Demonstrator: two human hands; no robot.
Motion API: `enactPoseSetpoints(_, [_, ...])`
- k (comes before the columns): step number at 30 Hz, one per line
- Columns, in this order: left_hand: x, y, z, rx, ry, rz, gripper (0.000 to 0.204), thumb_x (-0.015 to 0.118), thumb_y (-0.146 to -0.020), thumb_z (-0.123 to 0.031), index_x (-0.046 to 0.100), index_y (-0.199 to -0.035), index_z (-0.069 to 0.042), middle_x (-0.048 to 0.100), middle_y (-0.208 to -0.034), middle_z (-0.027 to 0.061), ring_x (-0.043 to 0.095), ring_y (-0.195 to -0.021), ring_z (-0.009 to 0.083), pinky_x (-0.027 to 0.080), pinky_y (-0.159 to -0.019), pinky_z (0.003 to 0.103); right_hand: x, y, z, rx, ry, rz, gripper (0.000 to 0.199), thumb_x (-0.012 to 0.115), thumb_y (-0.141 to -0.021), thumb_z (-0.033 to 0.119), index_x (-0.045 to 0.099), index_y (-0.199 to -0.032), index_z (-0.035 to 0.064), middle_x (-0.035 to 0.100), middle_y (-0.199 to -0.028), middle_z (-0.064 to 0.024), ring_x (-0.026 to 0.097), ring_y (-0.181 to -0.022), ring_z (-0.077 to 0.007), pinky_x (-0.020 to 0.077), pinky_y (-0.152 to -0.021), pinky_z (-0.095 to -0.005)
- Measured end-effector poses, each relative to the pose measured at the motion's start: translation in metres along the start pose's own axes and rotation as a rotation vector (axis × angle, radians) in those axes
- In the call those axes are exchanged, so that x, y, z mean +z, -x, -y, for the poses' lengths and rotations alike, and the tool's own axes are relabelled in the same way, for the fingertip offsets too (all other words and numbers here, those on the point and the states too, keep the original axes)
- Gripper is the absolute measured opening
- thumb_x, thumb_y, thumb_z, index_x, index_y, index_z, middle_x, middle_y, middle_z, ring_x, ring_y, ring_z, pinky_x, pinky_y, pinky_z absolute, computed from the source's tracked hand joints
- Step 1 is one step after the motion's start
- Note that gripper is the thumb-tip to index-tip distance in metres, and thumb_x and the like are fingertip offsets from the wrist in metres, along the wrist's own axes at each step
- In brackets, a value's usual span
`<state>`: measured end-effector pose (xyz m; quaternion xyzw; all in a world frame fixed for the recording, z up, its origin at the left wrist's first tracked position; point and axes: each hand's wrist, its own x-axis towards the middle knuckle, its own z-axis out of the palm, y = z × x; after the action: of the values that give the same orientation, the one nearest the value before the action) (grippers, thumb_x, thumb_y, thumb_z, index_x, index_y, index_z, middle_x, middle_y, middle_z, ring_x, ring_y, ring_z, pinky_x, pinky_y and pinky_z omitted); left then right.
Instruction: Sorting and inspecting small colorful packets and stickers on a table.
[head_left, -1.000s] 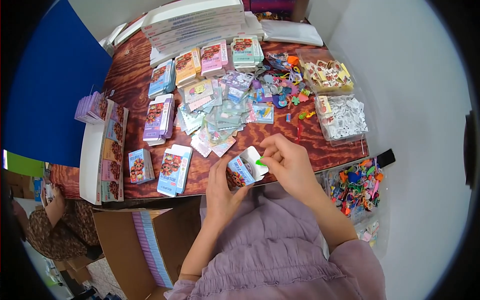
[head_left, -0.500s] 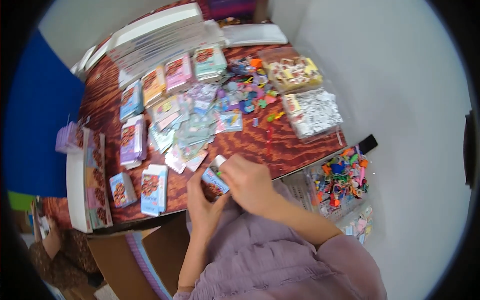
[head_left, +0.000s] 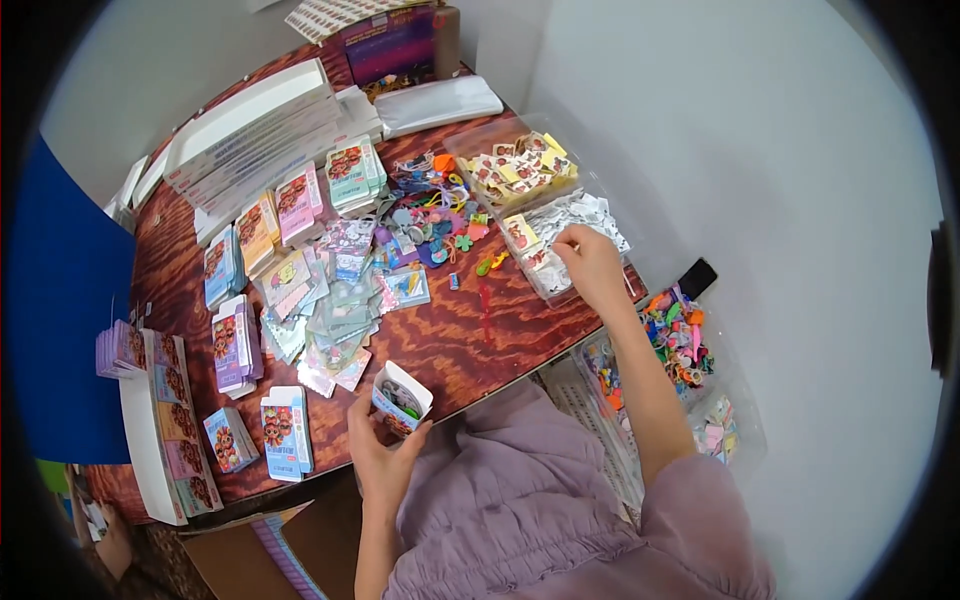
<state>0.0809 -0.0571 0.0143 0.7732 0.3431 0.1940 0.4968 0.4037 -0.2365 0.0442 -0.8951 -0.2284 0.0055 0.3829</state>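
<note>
My left hand (head_left: 383, 452) is closed around a small blue-and-white cardboard box (head_left: 399, 396) near the table's front edge. The box's top is open, with grey and green bits inside. My right hand (head_left: 592, 262) reaches over a clear plastic tray of small white packets (head_left: 575, 222). Its fingers are pinched together, and whatever is between them is too small to make out. A yellow card (head_left: 521, 232) lies in that tray, left of the hand. The tray behind it holds small yellow-and-white packets (head_left: 520, 168).
Stacks of coloured boxes (head_left: 236, 340) and a pile of shiny cards (head_left: 343, 310) cover the table's left and middle. Colourful small toys (head_left: 430, 225) lie beyond. A bin of trinkets (head_left: 680, 335) stands at the right, below the table. Another person's hand (head_left: 113, 540) shows lower left.
My right hand has left the small box's opening and moved up and right to the white-packet tray. My left hand still holds the box, now tilted open toward me. The view has shifted.
</note>
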Motion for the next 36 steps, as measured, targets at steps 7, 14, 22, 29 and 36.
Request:
enactPoseSetpoints(7, [0.009,-0.004,-0.014,0.057,0.014,0.038,0.073,0.090,-0.069,-0.013,0.050,-0.128,0.003,0.057,-0.114,0.0123,0.061,-0.097,0.0224,0.053,-0.080,0.033,0.005,-0.030,-0.039,0.008,-0.080,0.196,0.025,0.077,-0.076,0.018,0.057,-0.080,0.0027,0.059,-0.070,-0.0089,0.058,-0.063,-0.0208,0.0462,-0.061,-0.0356])
enactPoseSetpoints(14, [0.005,-0.005,-0.005,0.000,0.084,0.100,0.070,0.088,-0.070,-0.009,0.049,-0.127,0.002,0.056,-0.114,0.0108,0.061,-0.096,0.0188,0.053,-0.080,0.032,-0.038,-0.052,-0.060,0.060,-0.101,0.140,0.011,0.063,-0.084,0.012,0.072,-0.088,0.0072,0.066,-0.071,-0.0080,0.058,-0.061,-0.0158,0.0443,-0.059,-0.0336])
enactPoseSetpoints(22, [0.011,-0.005,-0.009,0.016,0.088,0.129,0.067,0.086,-0.070,-0.008,0.051,-0.127,0.000,0.055,-0.112,0.0101,0.062,-0.096,0.0196,0.053,-0.080,0.031,-0.044,-0.069,-0.055,0.215,0.044,0.271,0.020,0.067,-0.085,0.021,0.073,-0.083,0.0015,0.069,-0.071,-0.0104,0.063,-0.065,-0.0209,0.0471,-0.063,-0.0360])
enactPoseSetpoints(29, [0.011,-0.006,-0.015,0.034,0.067,0.138,0.070,0.086,-0.070,-0.008,0.050,-0.129,0.000,0.055,-0.111,0.0106,0.061,-0.096,0.0216,0.053,-0.080,0.031,0.013,-0.072,-0.045,-0.167,0.399,-0.134,0.028,0.076,-0.078,0.030,0.070,-0.081,0.0022,0.067,-0.088,-0.0162,0.066,-0.085,-0.0355,0.0511,-0.076,-0.0458])
enactPoseSetpoints(36, [0.009,-0.003,0.000,0.012,0.046,0.134,0.071,0.087,-0.069,-0.008,0.050,-0.129,0.000,0.054,-0.111,0.0104,0.061,-0.095,0.0208,0.053,-0.078,0.031,0.019,-0.079,-0.063,0.127,-0.032,-0.043,0.023,0.078,-0.072,0.021,0.067,-0.077,0.0015,0.064,-0.070,-0.0125,0.064,-0.067,-0.0270,0.0486,-0.064,-0.0411])
